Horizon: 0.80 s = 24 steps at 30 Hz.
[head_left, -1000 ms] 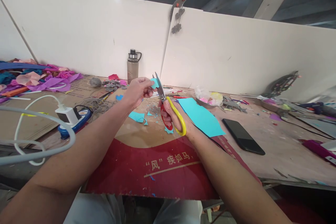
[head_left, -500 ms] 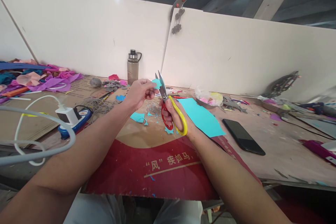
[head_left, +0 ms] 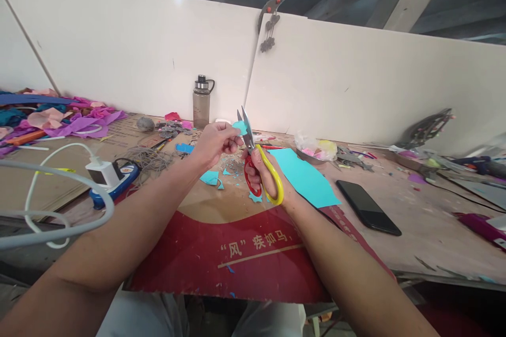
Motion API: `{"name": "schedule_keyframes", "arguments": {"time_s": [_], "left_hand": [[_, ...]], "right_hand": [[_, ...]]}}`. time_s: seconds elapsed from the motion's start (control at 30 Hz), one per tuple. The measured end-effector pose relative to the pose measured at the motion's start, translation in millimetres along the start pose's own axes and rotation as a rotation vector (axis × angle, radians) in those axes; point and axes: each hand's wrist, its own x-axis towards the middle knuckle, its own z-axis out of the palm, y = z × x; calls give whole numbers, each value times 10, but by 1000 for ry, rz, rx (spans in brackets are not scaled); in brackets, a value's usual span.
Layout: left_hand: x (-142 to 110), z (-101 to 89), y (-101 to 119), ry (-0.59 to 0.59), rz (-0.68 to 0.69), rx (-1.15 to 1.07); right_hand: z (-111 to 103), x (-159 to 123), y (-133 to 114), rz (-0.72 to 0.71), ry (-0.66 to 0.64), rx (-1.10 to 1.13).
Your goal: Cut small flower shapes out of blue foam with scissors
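Between thumb and fingertips, my left hand (head_left: 218,143) pinches a small turquoise paper piece (head_left: 240,127). My right hand (head_left: 261,171) is wrapped round the scissors (head_left: 275,181), which have one yellow and one red handle loop. The blades point up and are slightly parted, right at the paper's edge; the paper's right side is partly hidden by them. A large turquoise sheet (head_left: 306,178) lies on the table just right of my right hand. Below the hands, a turquoise scrap (head_left: 209,177) and a small jagged cutout (head_left: 255,197) rest on the cardboard.
Red printed cardboard (head_left: 190,258) covers the table's front. A black phone (head_left: 368,207) lies at the right. Behind stand a water bottle (head_left: 201,105) and a bowl with a plastic bag (head_left: 315,148). A power strip (head_left: 114,185) with white cables and coloured paper scraps (head_left: 59,116) occupy the left.
My left hand and the small paper piece have shifted slightly right and down, the paper turning a little. The scissor blades look somewhat closer together. The whole view has moved slightly.
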Motion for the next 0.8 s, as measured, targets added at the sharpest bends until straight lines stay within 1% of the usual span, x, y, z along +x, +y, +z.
{"name": "schedule_keyframes", "arguments": {"time_s": [0.5, 0.8], "left_hand": [[9, -23, -32, -13, 28, 44], [-10, 3, -21, -5, 6, 16]], "right_hand": [[2, 11, 1, -3, 3, 3], [20, 8, 12, -14, 26, -6]]}}
